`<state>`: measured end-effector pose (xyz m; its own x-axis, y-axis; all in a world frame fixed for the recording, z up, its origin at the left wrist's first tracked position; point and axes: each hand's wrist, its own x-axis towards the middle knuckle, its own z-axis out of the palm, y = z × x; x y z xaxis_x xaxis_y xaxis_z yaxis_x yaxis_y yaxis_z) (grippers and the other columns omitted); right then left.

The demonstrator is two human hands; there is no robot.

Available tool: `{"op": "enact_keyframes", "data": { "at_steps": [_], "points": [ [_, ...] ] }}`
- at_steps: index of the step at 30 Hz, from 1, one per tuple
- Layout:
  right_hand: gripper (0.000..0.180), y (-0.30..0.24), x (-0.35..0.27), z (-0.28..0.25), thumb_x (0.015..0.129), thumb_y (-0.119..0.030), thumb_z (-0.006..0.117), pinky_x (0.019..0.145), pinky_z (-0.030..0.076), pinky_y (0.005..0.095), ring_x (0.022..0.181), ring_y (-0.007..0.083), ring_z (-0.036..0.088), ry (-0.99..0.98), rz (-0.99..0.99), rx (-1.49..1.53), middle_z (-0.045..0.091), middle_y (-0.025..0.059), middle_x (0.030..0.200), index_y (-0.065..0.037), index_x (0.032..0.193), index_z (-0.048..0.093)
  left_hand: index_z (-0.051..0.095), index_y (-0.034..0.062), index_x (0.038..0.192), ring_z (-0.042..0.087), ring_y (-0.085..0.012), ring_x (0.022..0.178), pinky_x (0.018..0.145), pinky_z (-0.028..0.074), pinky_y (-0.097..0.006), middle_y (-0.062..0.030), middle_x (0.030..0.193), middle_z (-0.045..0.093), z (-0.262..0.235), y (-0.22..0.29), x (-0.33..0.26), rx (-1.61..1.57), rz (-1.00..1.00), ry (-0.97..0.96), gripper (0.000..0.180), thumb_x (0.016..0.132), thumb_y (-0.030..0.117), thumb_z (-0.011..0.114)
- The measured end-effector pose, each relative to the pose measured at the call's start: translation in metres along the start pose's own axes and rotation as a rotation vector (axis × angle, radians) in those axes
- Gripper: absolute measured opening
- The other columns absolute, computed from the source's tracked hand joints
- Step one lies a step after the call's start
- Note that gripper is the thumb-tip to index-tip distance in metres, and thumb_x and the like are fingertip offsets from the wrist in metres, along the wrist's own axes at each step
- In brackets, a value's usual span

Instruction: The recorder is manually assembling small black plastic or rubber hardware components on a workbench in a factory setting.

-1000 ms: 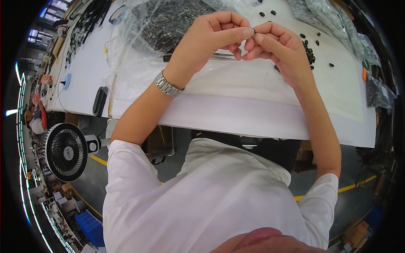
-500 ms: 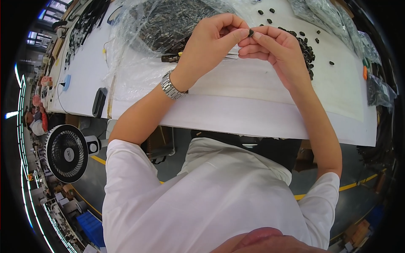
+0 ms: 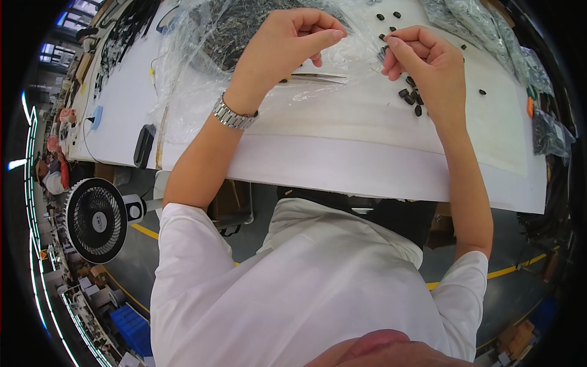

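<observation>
My left hand (image 3: 284,46), with a metal-band watch (image 3: 233,113) on its wrist, is raised over a clear plastic bag (image 3: 211,46) of small dark pieces. Its thumb and forefinger are pinched together; what they hold, if anything, is too small to make out. To its right, my right hand (image 3: 428,61) is closed in a pinch, with a small black piece (image 3: 382,37) at its fingertips. The hands are apart. Below the right hand lie several loose black pieces (image 3: 410,98), partly hidden by it. Between the hands, tweezers (image 3: 318,78) lie on the plastic.
More plastic bags (image 3: 468,30) lie at the far right, near an orange-handled tool (image 3: 529,105). Black strips (image 3: 131,30) are spread at the far left. A black case (image 3: 144,147) sits by the table's front edge, and a fan (image 3: 98,220) stands beside the table.
My hands were together at one small black piece and have moved apart, the left going left and the right going right. The tweezers now show more fully.
</observation>
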<state>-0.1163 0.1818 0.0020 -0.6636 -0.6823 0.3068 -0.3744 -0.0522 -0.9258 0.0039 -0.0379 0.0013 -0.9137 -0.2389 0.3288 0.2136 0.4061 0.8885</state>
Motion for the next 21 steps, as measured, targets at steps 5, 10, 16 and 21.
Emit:
{"op": "enact_keyframes", "data": {
  "at_steps": [5,10,16,21],
  "points": [
    [0.017,-0.011,0.007,-0.042,0.093,-0.013,0.067,0.063,0.052,0.0252,0.063,0.0096,0.064,-0.049,0.198,-0.493,0.068,0.0037,0.071,0.001,0.1,0.072,0.076,0.0038,0.1,0.065,-0.0128,0.072,0.068,0.052,-0.029,-0.0041,0.077,0.069,-0.04,-0.012,0.004,0.738,0.034,-0.156,0.018,0.096,0.022,0.076],
    [0.024,-0.004,0.006,-0.065,0.093,-0.016,0.069,0.068,0.055,0.0291,0.068,0.0131,0.067,-0.009,0.195,-0.793,0.07,0.0039,0.078,-0.001,0.111,0.072,0.072,0.0057,0.096,0.069,-0.0252,0.077,0.074,0.055,-0.037,-0.0101,0.081,0.07,-0.037,-0.022,-0.003,1.026,0.149,-0.246,0.015,0.09,0.019,0.077],
    [0.011,-0.023,0.006,-0.037,0.102,-0.001,0.061,0.055,0.046,0.0237,0.061,0.0071,0.057,0.151,0.027,-0.267,0.065,0.004,0.072,0.007,0.105,0.068,0.07,0.0058,0.098,0.07,-0.0229,0.079,0.075,0.055,-0.036,-0.0086,0.081,0.07,-0.024,-0.025,0.001,1.16,0.182,-0.252,0.016,0.088,0.015,0.079],
    [0.029,0.01,-0.007,0.012,0.101,-0.021,0.068,0.07,0.057,0.0316,0.078,0.0145,0.074,-0.133,0.063,-0.198,0.076,0.0094,0.097,-0.001,0.122,0.069,0.072,0.0013,0.106,0.07,-0.0113,0.078,0.072,0.057,-0.028,-0.0028,0.087,0.073,-0.002,-0.006,0.002,0.172,-0.148,-0.237,0.01,0.099,0.008,0.071]
  ]
}}
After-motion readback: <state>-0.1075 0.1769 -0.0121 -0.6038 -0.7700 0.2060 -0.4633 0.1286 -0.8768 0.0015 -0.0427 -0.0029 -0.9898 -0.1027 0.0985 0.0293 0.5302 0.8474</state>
